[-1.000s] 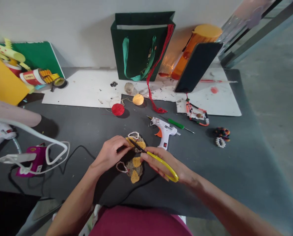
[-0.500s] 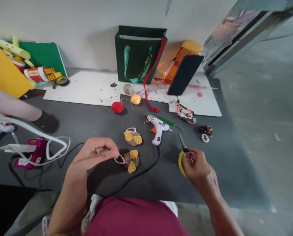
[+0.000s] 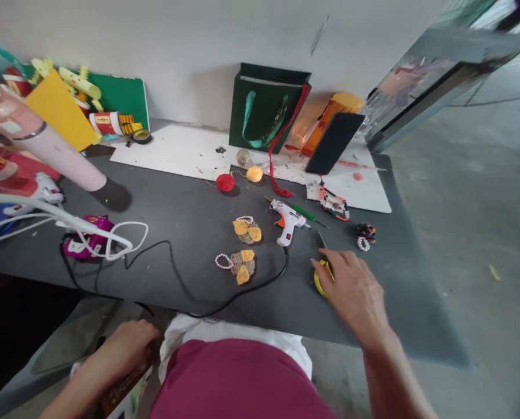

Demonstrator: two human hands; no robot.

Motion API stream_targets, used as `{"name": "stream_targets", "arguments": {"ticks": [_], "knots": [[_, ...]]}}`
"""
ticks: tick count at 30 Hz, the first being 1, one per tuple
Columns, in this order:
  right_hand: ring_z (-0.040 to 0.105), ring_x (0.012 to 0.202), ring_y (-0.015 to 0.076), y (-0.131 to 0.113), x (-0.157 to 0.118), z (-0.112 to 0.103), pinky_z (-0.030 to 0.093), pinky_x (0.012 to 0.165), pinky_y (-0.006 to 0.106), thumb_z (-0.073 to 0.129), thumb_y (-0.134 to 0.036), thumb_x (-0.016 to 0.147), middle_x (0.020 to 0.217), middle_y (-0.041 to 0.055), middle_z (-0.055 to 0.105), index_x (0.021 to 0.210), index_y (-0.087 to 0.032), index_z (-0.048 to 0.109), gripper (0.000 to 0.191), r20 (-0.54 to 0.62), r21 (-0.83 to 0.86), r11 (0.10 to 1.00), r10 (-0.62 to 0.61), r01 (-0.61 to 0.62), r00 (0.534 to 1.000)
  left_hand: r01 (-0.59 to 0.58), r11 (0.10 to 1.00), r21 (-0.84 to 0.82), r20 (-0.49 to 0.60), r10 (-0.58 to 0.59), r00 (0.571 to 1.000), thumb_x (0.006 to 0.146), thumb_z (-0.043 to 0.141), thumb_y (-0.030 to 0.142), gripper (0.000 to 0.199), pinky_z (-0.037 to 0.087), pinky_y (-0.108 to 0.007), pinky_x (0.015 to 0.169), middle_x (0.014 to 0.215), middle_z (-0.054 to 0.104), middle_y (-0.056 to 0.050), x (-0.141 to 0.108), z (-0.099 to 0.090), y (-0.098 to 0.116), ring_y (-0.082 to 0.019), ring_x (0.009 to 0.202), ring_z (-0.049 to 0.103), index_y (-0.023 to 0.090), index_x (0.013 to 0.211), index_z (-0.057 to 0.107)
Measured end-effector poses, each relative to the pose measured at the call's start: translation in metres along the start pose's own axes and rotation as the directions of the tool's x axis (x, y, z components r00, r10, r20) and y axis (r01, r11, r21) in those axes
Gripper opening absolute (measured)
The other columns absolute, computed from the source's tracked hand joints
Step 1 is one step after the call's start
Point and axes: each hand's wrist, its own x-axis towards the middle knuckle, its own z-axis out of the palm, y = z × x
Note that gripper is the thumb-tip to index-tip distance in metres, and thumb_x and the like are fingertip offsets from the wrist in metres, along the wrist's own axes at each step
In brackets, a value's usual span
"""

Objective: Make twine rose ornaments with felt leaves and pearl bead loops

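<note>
My right hand (image 3: 351,285) is spread over the scissors (image 3: 323,278) lying on the grey table, thumb and fingers apart; the yellow handle shows beneath it. Below the table's front edge, my left hand (image 3: 133,343) is lowered with its fingers curled down and hidden. Two round woven pieces lie in the middle, each with yellow petals and a loop of white beads: the upper one (image 3: 247,231) and the lower one (image 3: 243,267). A white glue gun (image 3: 287,221) rests right of them, beside a green-handled tool (image 3: 304,213).
Behind stand a dark green bag (image 3: 264,107), a phone (image 3: 335,143) and an orange bottle (image 3: 318,131). Red yarn (image 3: 225,183) and yellow yarn (image 3: 254,174) sit near the white board. A purple device (image 3: 88,237) with cables is left; a black cord crosses the front.
My left hand has left the lower beaded loop and dropped below the table edge. My right hand has opened over the scissors, now down on the table. The view has shifted left.
</note>
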Motion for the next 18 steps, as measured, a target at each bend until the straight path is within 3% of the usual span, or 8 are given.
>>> {"name": "stream_targets", "arguments": {"ticks": [1, 3, 5, 8, 10, 13, 15, 18], "knots": [[0.059, 0.095, 0.0286, -0.015, -0.002, -0.001, 0.049, 0.081, 0.042, 0.043, -0.030, 0.095, 0.102, 0.0146, 0.062, 0.108, -0.018, 0.062, 0.027, -0.051, 0.144, 0.978, -0.142, 0.148, 0.989, 0.023, 0.999, 0.038, -0.022, -0.023, 0.999, 0.067, 0.050, 0.012, 0.026, 0.041, -0.027, 0.061, 0.073, 0.073, -0.007, -0.002, -0.002, 0.004, -0.024, 0.073, 0.068, 0.023, 0.069, 0.074], [0.057, 0.101, 0.0266, -0.050, -0.007, 0.002, 0.049, 0.087, 0.041, 0.046, -0.032, 0.095, 0.108, 0.0132, 0.061, 0.115, -0.019, 0.058, 0.027, -0.062, 0.335, 0.854, -0.401, 0.397, 0.914, -0.040, 0.999, 0.015, -0.047, 0.041, 0.998, 0.069, 0.052, 0.016, 0.023, 0.040, -0.026, 0.059, 0.066, 0.072, -0.004, -0.008, -0.013, 0.014, -0.021, 0.065, 0.067, 0.025, 0.065, 0.073], [0.054, 0.103, 0.0296, -0.081, -0.011, 0.007, 0.050, 0.084, 0.044, 0.054, -0.034, 0.090, 0.116, 0.0144, 0.057, 0.124, -0.019, 0.053, 0.037, -0.019, 0.309, 0.825, -0.491, 0.472, 0.871, -0.184, 0.980, -0.079, -0.082, 0.177, 0.981, 0.074, 0.055, 0.023, 0.020, 0.039, -0.023, 0.055, 0.061, 0.070, 0.000, -0.011, -0.028, 0.027, -0.017, 0.058, 0.063, 0.026, 0.071, 0.074], [0.052, 0.105, 0.0334, -0.109, -0.010, 0.018, 0.049, 0.082, 0.049, 0.059, -0.022, 0.084, 0.118, 0.0163, 0.056, 0.124, -0.018, 0.053, 0.041, 0.041, 0.169, 0.854, -0.504, 0.491, 0.863, -0.375, 0.912, -0.164, -0.260, 0.326, 0.909, 0.081, 0.055, 0.025, 0.029, 0.044, -0.020, 0.063, 0.080, 0.072, 0.001, 0.002, -0.052, 0.043, -0.014, 0.068, 0.064, 0.028, 0.106, 0.070], [0.052, 0.104, 0.0320, -0.112, -0.005, 0.023, 0.049, 0.082, 0.046, 0.054, -0.008, 0.080, 0.115, 0.0161, 0.058, 0.119, -0.017, 0.054, 0.040, 0.044, 0.133, 0.859, -0.504, 0.495, 0.863, -0.431, 0.897, -0.102, -0.457, 0.342, 0.821, 0.081, 0.054, 0.020, 0.034, 0.048, -0.024, 0.074, 0.092, 0.071, -0.002, 0.023, -0.065, 0.051, -0.017, 0.081, 0.065, 0.026, 0.112, 0.067], [0.055, 0.097, 0.0266, -0.103, 0.006, 0.023, 0.049, 0.081, 0.039, 0.051, -0.002, 0.074, 0.103, 0.0125, 0.062, 0.106, -0.016, 0.056, 0.036, 0.034, 0.283, 0.849, -0.474, 0.447, 0.880, -0.552, 0.832, -0.053, -0.595, 0.418, 0.687, 0.072, 0.060, 0.012, 0.054, 0.043, -0.039, 0.098, 0.121, 0.063, -0.010, 0.061, -0.085, 0.065, -0.025, 0.113, 0.056, 0.023, 0.125, 0.058], [0.058, 0.083, 0.0204, -0.094, 0.018, 0.018, 0.049, 0.075, 0.033, 0.052, -0.007, 0.074, 0.091, 0.0066, 0.064, 0.102, -0.017, 0.055, 0.030, 0.081, 0.504, 0.794, -0.436, 0.341, 0.896, -0.704, 0.688, -0.175, -0.549, 0.525, 0.650, 0.065, 0.072, 0.015, 0.071, 0.038, -0.042, 0.105, 0.135, 0.054, -0.012, 0.084, -0.098, 0.076, -0.027, 0.125, 0.049, 0.023, 0.132, 0.052], [0.057, 0.069, 0.0142, -0.081, 0.041, 0.010, 0.048, 0.066, 0.027, 0.055, -0.019, 0.076, 0.081, 0.0007, 0.062, 0.099, -0.016, 0.056, 0.023, 0.171, 0.770, 0.619, -0.434, 0.155, 0.885, -0.706, 0.458, -0.539, -0.382, 0.615, 0.690, 0.063, 0.078, 0.023, 0.070, 0.046, -0.040, 0.097, 0.126, 0.062, -0.011, 0.110, -0.117, 0.091, -0.024, 0.113, 0.059, 0.021, 0.129, 0.055]]}}
